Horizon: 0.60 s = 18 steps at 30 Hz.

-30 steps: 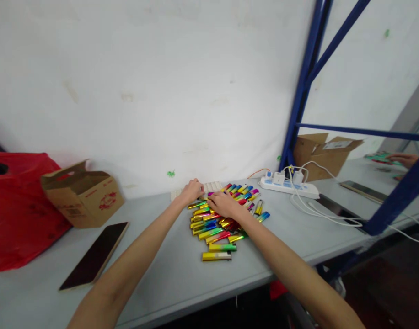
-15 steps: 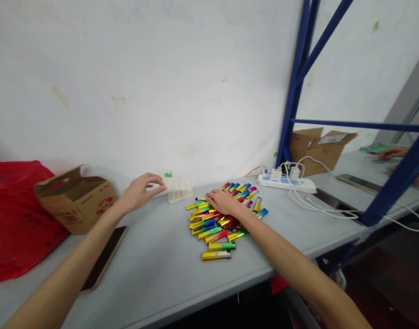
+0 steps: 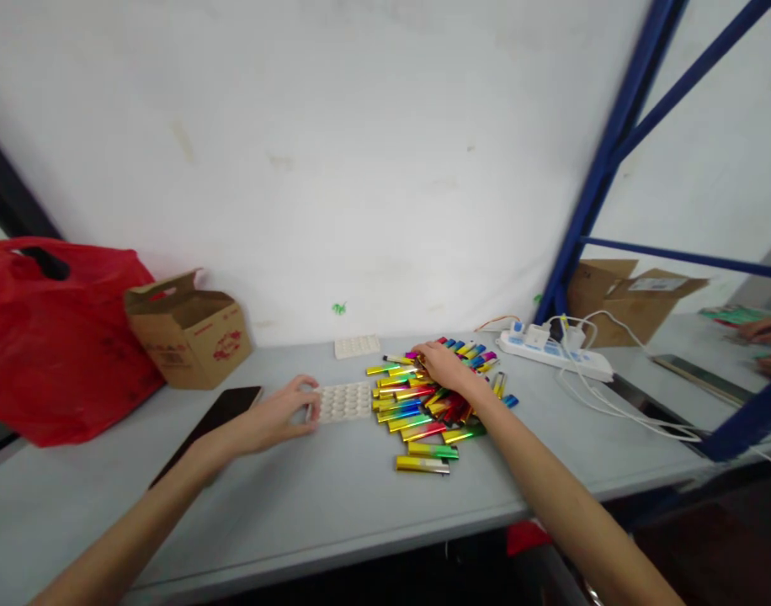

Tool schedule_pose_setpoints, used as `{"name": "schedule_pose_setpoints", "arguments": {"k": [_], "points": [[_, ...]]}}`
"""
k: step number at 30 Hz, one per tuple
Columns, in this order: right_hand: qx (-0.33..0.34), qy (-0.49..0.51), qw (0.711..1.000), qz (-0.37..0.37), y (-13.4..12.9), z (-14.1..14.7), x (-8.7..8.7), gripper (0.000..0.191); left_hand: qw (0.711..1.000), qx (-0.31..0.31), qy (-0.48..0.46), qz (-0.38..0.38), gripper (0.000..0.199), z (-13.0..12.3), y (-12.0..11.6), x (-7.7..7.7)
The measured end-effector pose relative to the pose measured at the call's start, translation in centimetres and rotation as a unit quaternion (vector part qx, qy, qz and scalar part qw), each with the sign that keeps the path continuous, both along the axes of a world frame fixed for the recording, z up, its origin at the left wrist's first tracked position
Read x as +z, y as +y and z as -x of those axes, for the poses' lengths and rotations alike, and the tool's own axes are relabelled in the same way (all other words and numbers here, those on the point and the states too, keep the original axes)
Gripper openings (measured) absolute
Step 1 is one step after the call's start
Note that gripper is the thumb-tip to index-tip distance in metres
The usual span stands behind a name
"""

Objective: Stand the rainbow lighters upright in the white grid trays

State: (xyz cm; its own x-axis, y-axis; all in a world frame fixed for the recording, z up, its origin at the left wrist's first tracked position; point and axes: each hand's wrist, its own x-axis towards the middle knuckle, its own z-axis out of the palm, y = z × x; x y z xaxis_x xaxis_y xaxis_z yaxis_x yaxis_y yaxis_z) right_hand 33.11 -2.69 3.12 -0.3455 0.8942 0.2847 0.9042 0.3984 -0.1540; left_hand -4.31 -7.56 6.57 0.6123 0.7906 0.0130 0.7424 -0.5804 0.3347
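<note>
One tray (image 3: 346,402) has come nearer, left hand (image 3: 286,414) gripping its end (right hand (image 3: 447,367): grip unclear).

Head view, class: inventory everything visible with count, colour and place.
Lighter-like pieces: dozens, multicoloured, piled mid-table.
Trays: 2, off-white, beside pile and by wall.
Bag: 1, red, far left.
Cardboard boxes: 2, brown, left and right.
Flat devices: 3, dark, left and right.
Power strip: 1, white, right.
Cables: several, mostly white, right.
Frame: 1, blue, right.
Post: 1, black, far left.
Table: 1, grey, beneath.
Wall: 1, white, behind.
Small items: uncounted, green, far right.
Red item: 1, red, under table.
Co-worker's hands: 2, bare, right edge.
Left hand: 1, bare, at near tray's end.
Right hand: 1, bare, on pile.
</note>
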Motion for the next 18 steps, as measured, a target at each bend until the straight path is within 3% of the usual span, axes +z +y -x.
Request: {"name": "schedule_pose_setpoints", "arguments": {"k": [4, 7, 11, 18], "points": [[0.001, 0.008, 1.0, -0.014, -0.1, -0.6, 0.1, 0.043, 1.0, -0.009, 0.027, 0.01, 0.027, -3.0, 1.6, 1.0], [-0.002, 0.016, 1.0, -0.02, 0.0, -1.1, -0.1, 0.048, 0.999, 0.0, 0.031, 0.03, 0.047, -4.0, 2.4, 1.4], [-0.038, -0.001, 0.999, -0.013, 0.1, -1.6, -0.2, 0.055, 0.999, 0.002, -0.017, 0.047, 0.06, -3.7, 2.6, 0.6], [-0.037, -0.046, 0.998, 0.017, 0.0, -1.5, 0.7, 0.038, 0.997, -0.006, -0.064, 0.035, 0.085, -2.7, 2.7, -0.9]]}}
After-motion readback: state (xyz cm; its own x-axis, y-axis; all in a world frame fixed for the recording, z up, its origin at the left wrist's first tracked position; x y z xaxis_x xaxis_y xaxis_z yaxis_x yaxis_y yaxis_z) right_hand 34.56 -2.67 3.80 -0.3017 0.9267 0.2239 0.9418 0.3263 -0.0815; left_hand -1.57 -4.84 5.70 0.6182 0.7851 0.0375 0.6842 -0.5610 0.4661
